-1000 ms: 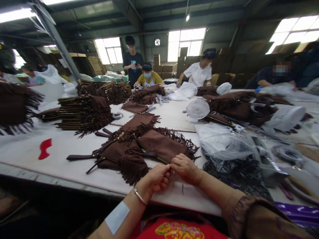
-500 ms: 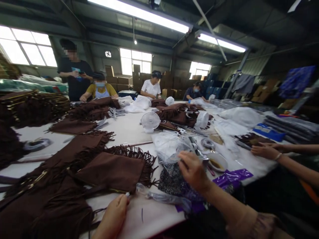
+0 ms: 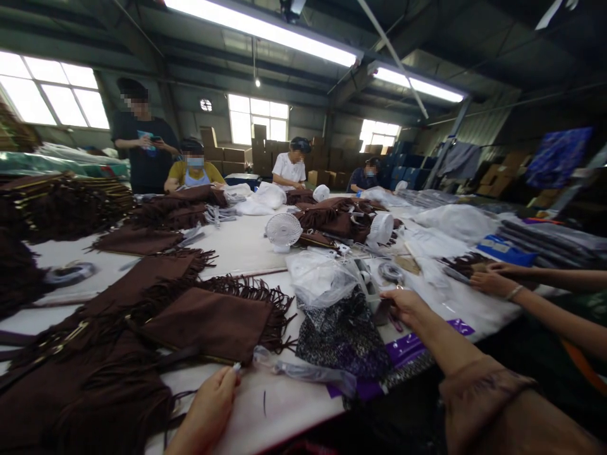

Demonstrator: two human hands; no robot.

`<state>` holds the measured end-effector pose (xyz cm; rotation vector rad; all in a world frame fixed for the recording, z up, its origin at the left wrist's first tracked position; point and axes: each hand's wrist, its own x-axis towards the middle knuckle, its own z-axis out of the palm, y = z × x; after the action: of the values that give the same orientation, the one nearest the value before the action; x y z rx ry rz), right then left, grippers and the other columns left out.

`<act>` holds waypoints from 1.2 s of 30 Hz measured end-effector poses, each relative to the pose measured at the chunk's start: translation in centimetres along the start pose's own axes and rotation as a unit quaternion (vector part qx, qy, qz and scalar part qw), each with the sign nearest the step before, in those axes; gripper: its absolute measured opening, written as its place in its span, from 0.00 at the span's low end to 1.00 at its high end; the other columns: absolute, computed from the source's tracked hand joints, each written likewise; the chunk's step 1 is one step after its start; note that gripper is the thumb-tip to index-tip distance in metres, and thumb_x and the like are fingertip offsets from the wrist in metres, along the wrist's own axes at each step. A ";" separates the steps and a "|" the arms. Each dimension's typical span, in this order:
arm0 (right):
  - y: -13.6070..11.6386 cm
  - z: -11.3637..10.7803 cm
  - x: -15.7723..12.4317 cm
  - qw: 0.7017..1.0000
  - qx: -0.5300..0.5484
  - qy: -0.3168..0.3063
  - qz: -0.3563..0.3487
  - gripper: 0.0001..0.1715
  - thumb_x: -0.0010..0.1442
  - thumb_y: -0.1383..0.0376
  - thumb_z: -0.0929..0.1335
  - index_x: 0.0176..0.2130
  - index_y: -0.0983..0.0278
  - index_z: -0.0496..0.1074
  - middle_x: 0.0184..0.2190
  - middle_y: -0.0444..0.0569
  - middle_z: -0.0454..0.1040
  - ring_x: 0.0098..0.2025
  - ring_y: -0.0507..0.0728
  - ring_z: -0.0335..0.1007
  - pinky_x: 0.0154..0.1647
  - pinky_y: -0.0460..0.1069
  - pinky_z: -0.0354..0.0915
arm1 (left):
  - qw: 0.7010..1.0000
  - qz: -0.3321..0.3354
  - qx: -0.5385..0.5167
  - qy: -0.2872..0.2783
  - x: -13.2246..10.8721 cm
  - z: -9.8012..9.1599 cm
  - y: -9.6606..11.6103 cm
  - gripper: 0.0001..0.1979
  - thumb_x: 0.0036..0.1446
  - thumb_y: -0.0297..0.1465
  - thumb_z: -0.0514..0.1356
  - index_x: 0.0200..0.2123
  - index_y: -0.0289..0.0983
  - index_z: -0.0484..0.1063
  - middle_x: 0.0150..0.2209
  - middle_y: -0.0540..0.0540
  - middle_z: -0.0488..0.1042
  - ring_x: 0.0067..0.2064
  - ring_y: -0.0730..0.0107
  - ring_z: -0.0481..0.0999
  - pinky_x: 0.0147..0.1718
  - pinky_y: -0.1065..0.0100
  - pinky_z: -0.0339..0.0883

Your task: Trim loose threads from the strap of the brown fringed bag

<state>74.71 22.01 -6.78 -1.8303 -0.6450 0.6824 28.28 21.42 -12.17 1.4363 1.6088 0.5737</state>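
Observation:
My left hand (image 3: 219, 395) is closed near the table's front edge, its fingertips pinching a small whitish piece (image 3: 236, 366) beside the lower corner of a brown fringed bag (image 3: 213, 321). Further right, my right hand (image 3: 402, 304) reaches over the table, thumb and fingers closed at the edge of a grey-white container (image 3: 377, 302). Left of that container lie a clear plastic bag (image 3: 320, 278) and a black-and-white speckled cloth (image 3: 332, 335). A plastic-wrapped strap (image 3: 308, 373) stretches between my hands.
More brown fringed bags (image 3: 156, 208) are piled at the left and back. Small white fans (image 3: 283, 231) stand mid-table. At the right, another person's hands (image 3: 493, 282) handle a brown fringed item. Purple packaging (image 3: 412, 347) lies near the front edge. Several people sit or stand beyond the table.
My right hand has moved right, off the clear plastic bag to the container. My left hand stays by the brown bag's corner. The view has shifted slightly.

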 end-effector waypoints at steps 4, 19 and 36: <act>1.1 -0.9 -2.0 1.000 0.010 0.024 0.012 0.12 0.45 0.61 0.71 0.30 0.66 0.72 0.21 0.47 0.73 0.20 0.52 0.67 0.16 0.44 0.57 | 1.000 0.010 0.025 0.006 0.2 -0.1 0.0 0.15 0.53 0.42 0.46 0.23 0.40 0.63 0.19 0.51 0.61 0.22 0.66 0.62 0.22 0.68 0.53; -0.8 7.0 -14.9 0.942 -0.013 -0.332 -0.054 0.24 0.48 0.51 0.73 0.39 0.67 0.76 0.26 0.47 0.73 0.23 0.49 0.62 0.22 0.44 0.58 | 0.973 0.140 0.168 0.077 -1.6 0.0 -0.4 0.15 0.64 0.33 0.44 0.28 0.38 0.64 0.28 0.45 0.71 0.30 0.67 0.69 0.33 0.67 0.58; -1.4 24.7 -23.5 0.869 -0.058 -0.490 0.045 0.18 0.47 0.54 0.71 0.22 0.66 0.67 0.12 0.37 0.60 0.11 0.44 0.47 0.12 0.42 0.41 | 0.949 0.143 0.275 0.063 -4.1 -0.7 -1.2 0.11 0.63 0.27 0.45 0.41 0.34 0.67 0.36 0.39 0.76 0.37 0.57 0.77 0.34 0.62 0.68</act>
<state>40.71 21.60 -9.31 -1.5310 -1.2677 1.7008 26.77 17.41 -11.55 2.1072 1.7557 0.3940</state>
